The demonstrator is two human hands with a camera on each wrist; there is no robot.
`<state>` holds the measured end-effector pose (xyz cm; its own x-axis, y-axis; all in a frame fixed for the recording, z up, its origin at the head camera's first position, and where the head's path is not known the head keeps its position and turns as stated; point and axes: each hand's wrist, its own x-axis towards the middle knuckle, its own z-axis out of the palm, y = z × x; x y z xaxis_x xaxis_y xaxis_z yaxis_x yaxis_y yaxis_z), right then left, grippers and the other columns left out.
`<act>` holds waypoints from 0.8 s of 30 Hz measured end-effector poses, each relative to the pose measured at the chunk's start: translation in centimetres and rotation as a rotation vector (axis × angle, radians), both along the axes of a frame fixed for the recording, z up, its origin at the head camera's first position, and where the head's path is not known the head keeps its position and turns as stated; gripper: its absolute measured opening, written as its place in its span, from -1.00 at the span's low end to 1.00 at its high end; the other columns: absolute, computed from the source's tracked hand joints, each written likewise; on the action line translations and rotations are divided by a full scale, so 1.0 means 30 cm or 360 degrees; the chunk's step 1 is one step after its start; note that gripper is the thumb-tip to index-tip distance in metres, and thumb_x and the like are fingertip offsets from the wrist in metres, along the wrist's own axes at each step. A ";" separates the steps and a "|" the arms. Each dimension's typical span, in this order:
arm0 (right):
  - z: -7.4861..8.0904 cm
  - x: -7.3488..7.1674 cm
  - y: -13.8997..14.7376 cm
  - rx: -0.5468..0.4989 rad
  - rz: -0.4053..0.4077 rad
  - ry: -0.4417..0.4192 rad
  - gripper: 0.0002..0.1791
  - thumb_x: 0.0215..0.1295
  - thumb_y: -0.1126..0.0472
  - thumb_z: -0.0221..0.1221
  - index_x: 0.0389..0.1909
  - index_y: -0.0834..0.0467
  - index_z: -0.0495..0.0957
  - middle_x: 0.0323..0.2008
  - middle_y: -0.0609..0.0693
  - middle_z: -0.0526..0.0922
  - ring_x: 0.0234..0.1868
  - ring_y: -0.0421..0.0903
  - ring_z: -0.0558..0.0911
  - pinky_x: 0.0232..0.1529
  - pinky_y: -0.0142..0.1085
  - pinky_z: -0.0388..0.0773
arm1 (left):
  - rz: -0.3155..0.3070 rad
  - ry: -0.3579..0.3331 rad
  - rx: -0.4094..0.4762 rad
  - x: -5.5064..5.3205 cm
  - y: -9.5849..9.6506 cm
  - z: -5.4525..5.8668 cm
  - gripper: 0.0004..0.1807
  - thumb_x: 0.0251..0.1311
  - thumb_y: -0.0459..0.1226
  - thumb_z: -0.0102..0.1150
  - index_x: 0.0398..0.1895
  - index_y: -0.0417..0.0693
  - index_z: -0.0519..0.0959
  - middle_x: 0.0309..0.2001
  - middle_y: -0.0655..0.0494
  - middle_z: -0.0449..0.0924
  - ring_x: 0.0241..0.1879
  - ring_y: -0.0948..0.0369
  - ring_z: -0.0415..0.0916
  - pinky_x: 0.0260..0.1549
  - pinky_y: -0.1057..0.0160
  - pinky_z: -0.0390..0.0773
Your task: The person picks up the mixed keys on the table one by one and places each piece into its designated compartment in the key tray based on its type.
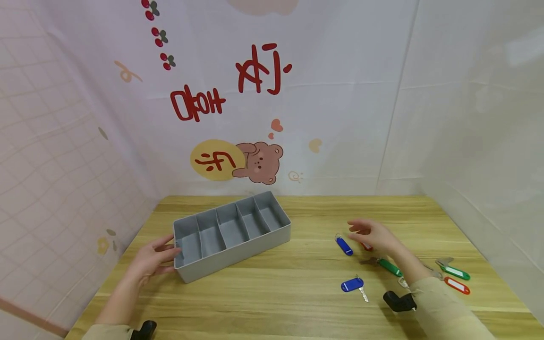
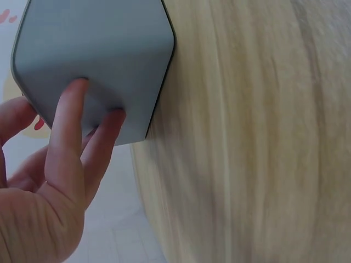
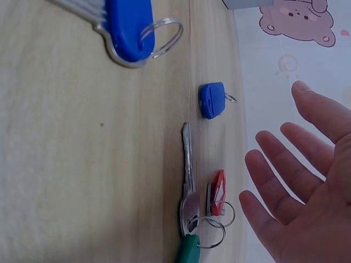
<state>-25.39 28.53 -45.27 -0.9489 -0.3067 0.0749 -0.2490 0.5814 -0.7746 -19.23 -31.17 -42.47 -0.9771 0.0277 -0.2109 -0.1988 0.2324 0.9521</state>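
Observation:
My left hand (image 1: 150,260) holds the left end of a grey divided box (image 1: 238,256). One digit reaches over the rim, while in the left wrist view fingertips (image 2: 71,90) press the outer end wall. My right hand (image 1: 376,236) hovers above the table with relaxed fingers and nothing in them. Beneath it, a red key tag (image 1: 366,246) is partly hidden; the right wrist view shows that red tag (image 3: 219,192) with a ring. Beside the hand lies a blue key tag (image 1: 344,246). A key with a green tag (image 1: 388,267) lies nearer, under the forearm.
Another blue tag with a key (image 1: 352,284) lies toward the front. Off to the right are a green-tagged key (image 1: 454,272) and a red key tag (image 1: 456,285). A printed cloth wall (image 1: 340,118) rises behind the wooden table (image 1: 272,302).

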 end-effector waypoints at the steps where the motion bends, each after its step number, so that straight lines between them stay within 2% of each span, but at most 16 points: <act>1: 0.001 0.000 -0.003 0.0003 -0.0008 -0.0009 -0.44 0.34 0.17 0.29 0.24 0.42 0.45 0.02 0.32 0.63 0.02 0.17 0.63 -0.13 -0.36 0.59 | -0.0008 -0.0006 -0.0001 -0.001 0.005 0.001 -0.15 0.32 -0.34 0.23 0.53 -0.36 -0.03 0.30 -0.54 0.21 -0.04 0.09 0.61 -0.26 0.14 0.71; 6: 0.002 -0.003 -0.013 0.0032 -0.0043 -0.0057 -0.42 0.34 0.14 0.29 0.25 0.40 0.45 0.03 0.29 0.63 0.04 0.17 0.61 -0.11 -0.30 0.59 | -0.0063 -0.0024 -0.0005 -0.012 0.028 0.008 -0.16 0.31 -0.34 0.23 0.52 -0.35 -0.01 0.33 -0.54 0.20 -0.02 0.08 0.60 -0.27 0.14 0.71; 12: 0.001 -0.014 -0.019 0.0083 -0.0025 -0.0061 -0.46 0.37 0.14 0.26 0.24 0.40 0.46 0.01 0.25 0.65 0.05 0.19 0.60 -0.07 -0.19 0.60 | -0.0118 -0.0031 -0.0015 -0.024 0.061 0.005 -0.18 0.29 -0.37 0.23 0.51 -0.36 0.03 0.31 -0.54 0.23 -0.02 0.02 0.59 -0.24 0.05 0.71; 17: 0.001 -0.023 -0.023 0.0121 -0.0057 -0.0108 -0.46 0.36 0.12 0.26 0.23 0.37 0.48 -0.02 0.19 0.67 0.03 0.15 0.62 -0.05 -0.15 0.59 | -0.0205 -0.0026 -0.0012 -0.030 0.093 0.008 -0.16 0.28 -0.38 0.22 0.50 -0.41 0.00 0.30 -0.56 0.21 0.01 -0.04 0.57 -0.23 0.01 0.70; 24: 0.004 -0.030 -0.030 0.0136 -0.0044 -0.0147 -0.46 0.37 0.11 0.26 0.21 0.39 0.48 -0.06 0.18 0.68 -0.03 0.11 0.63 -0.06 -0.11 0.59 | -0.0251 -0.0038 -0.0016 -0.035 0.140 0.013 -0.18 0.27 -0.40 0.23 0.49 -0.41 0.04 0.28 -0.53 0.26 0.01 -0.06 0.56 -0.24 -0.02 0.70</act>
<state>-26.30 27.64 -45.15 -0.9586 -0.2822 -0.0383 -0.1623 0.6520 -0.7406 -20.30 -26.97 -42.08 -0.9555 0.1779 -0.2351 -0.1818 0.2723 0.9449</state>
